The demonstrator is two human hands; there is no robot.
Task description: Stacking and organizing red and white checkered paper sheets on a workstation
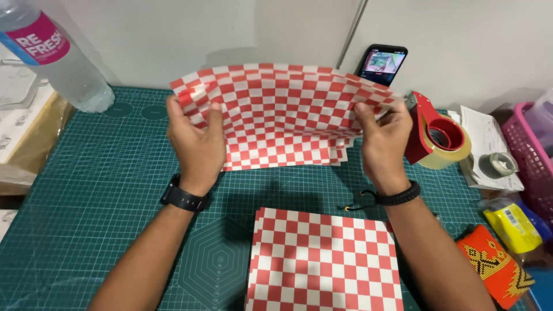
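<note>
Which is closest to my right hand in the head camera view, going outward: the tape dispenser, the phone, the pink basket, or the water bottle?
From the right hand:
1. Red tape dispenser, just to its right.
2. Phone, leaning on the wall behind it.
3. Pink basket, at the far right edge.
4. Water bottle, far left corner.

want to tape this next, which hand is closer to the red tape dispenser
Right. The right hand grips the checkered paper sheets at the edge nearest the red tape dispenser; the left hand holds the far edge, so it would probably have to cross over.
</note>
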